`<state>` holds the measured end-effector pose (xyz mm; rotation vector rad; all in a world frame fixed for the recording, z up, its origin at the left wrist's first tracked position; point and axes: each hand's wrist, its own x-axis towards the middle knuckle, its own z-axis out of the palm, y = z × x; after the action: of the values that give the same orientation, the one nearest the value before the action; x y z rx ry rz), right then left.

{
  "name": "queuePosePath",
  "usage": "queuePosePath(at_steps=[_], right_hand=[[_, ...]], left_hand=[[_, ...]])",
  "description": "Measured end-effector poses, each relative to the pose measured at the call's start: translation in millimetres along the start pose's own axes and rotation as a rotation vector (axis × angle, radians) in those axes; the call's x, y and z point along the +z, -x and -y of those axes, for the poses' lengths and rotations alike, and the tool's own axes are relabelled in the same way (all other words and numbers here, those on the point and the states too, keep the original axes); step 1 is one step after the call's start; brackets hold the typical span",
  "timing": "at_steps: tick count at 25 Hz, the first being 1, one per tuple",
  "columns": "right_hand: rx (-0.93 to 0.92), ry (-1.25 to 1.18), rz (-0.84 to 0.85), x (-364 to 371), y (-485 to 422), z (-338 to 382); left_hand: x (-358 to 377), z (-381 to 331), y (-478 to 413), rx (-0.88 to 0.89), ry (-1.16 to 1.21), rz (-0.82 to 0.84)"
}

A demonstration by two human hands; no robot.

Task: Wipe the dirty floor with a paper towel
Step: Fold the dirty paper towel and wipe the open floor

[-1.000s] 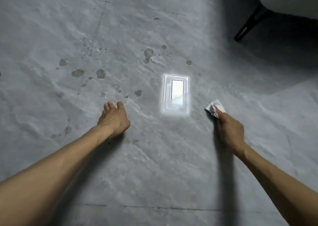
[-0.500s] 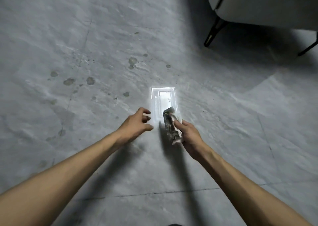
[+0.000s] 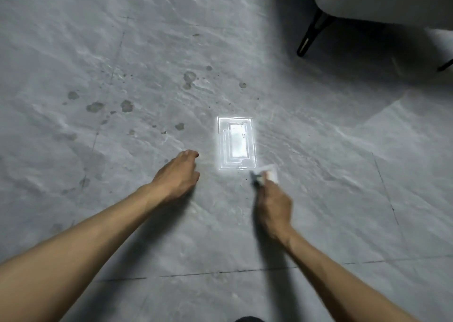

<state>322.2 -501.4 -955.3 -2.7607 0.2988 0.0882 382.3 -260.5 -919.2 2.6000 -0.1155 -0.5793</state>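
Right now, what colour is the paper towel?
White with dark grey smudges, blurred; paper towel in the right hand, head view.

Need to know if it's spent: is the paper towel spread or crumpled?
Crumpled: the paper towel is a small wad in the right hand.

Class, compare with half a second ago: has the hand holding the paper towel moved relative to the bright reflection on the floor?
Yes. The right hand with the paper towel has shifted rightward, now sitting below the bright reflection's right corner.

On the floor (image 3: 343, 174), the left hand (image 3: 177, 174) lies left of the reflected light patch (image 3: 235, 143). The right hand (image 3: 275, 206) holds the paper towel (image 3: 268, 176) at the patch's near right corner. Stains (image 3: 126, 106) spread behind the left hand. A chair leg (image 3: 312, 33) stands at the far right.
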Motion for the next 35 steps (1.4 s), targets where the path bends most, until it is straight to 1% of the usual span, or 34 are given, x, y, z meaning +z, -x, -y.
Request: queuePosePath(at_steps=[1,2,3,4,5,6,7,8,9,10,11,12,13,14,15,16,17,18,19,20,21,22,23,24,25,26,28,29,30,31,32,33,34,35], right_hand=[[-0.125,-0.035,0.082,16.0,14.5,34.7],[-0.334,0.044,0.132,32.0,28.0,57.9],[-0.517,0.119,0.147,38.8,31.9,66.5],[-0.653,0.124,0.228,33.7,23.9,64.0],[-0.711,0.111,0.196,20.1,5.7,46.8],[-0.702,0.188,0.12,6.1,-10.8,19.9],[-0.588,0.246,0.074,-12.0,-28.7,-6.7],[-0.396,0.246,-0.025,-28.9,-46.2,-24.5],[-0.154,0.215,-0.014,-38.7,-56.4,-32.3],[-0.017,0.153,0.0,-38.0,-54.0,-26.3],[-0.04,0.132,0.04,-23.5,-40.7,-13.3],[-0.196,0.104,0.141,-4.4,-13.0,6.7],[-0.416,0.115,0.204,8.8,10.6,19.8],[-0.665,0.15,0.215,15.8,13.5,13.4],[-0.83,0.208,0.276,6.0,-1.7,4.6],[-0.869,0.238,0.287,-6.6,-29.4,-1.5],[-0.764,0.242,0.198,-15.8,-54.9,-7.4],[-0.58,0.257,0.177,-21.7,-70.8,-11.1],[-0.488,0.247,0.131,-22.9,-69.5,-15.5],[-0.524,0.217,0.134,-19.9,-57.6,-16.4],[-0.677,0.185,0.204,-11.6,-35.0,-16.4],[-0.88,0.169,0.344,-8.3,-9.4,-25.8],[-1.055,0.199,0.456,-12.6,-3.9,-37.4],[-1.175,0.244,0.513,-21.1,-16.4,-39.4],[-1.192,0.274,0.496,-23.8,-39.9,-36.9],[-1.079,0.295,0.401,-24.3,-64.0,-26.7],[-0.702,0.235,0.232,-23.6,-82.6,-4.3],[-0.618,0.209,0.213,-19.3,-70.1,0.7],[-0.641,0.187,0.24,-13.8,-52.4,-1.9],[-0.732,0.154,0.316,-11.8,-26.2,-13.1],[-0.873,0.15,0.415,-13.7,4.5,-29.0],[-1.027,0.189,0.45,-20.3,11.9,-39.3],[-1.152,0.205,0.469,-26.1,-0.3,-44.1],[-1.18,0.222,0.43,-25.8,-23.9,-42.2]], left_hand=[[-2.2,3.5,-1.7,-0.002,0.005,-0.014],[-4.3,7.1,-2.8,-0.009,0.004,-0.032],[-7.0,10.1,-4.9,-0.014,0.004,-0.054],[-8.6,12.5,-6.7,-0.019,0.004,-0.074],[-8.5,13.9,-7.7,-0.023,0.005,-0.073],[-6.7,14.4,-8.6,-0.018,0.003,-0.066],[-4.2,13.6,-9.1,-0.007,0.001,-0.057],[-0.6,10.7,-10.6,0.003,0.002,-0.048],[3.9,4.7,-12.8,0.016,0.004,-0.037],[7.5,-2.8,-15.9,0.029,0.007,-0.025],[9.4,-9.4,-18.4,0.038,0.006,-0.023],[10.2,-13.3,-19.1,0.044,-0.004,-0.02],[10.3,-14.8,-19.2,0.048,-0.028,-0.017],[10.5,-15.5,-19.2,0.046,-0.068,-0.002],[12.2,-15.6,-18.6,0.045,-0.119,0.029],[14.6,-14.1,-17.0,0.045,-0.163,0.064],[15.9,-13.6,-15.6,0.042,-0.184,0.093],[15.8,-15.0,-15.1,0.034,-0.188,0.108],[14.4,-18.7,-15.4,0.026,-0.184,0.112],[12.6,-22.0,-16.1,0.017,-0.174,0.108],[10.7,-23.4,-17.0,0.008,-0.163,0.105],[10.1,-24.4,-17.7,0.004,-0.155,0.113],[11.7,-25.1,-17.5,0.003,-0.151,0.121],[12.8,-24.5,-17.1,0.002,-0.152,0.126],[12.6,-23.7,-18.1,0.003,-0.153,0.134],[11.8,-24.2,-19.0,0.003,-0.147,0.155],[10.8,-26.6,-21.3,-0.009,-0.144,0.166],[10.5,-27.5,-21.3,-0.016,-0.152,0.163],[10.1,-28.3,-20.7,-0.021,-0.152,0.167],[10.3,-29.9,-20.8,-0.017,-0.15,0.172],[11.3,-30.8,-19.7,-0.013,-0.153,0.18],[11.0,-31.0,-18.2,-0.017,-0.157,0.184],[10.6,-31.9,-17.6,-0.023,-0.154,0.189],[9.0,-32.6,-19.0,-0.031,-0.146,0.197]])
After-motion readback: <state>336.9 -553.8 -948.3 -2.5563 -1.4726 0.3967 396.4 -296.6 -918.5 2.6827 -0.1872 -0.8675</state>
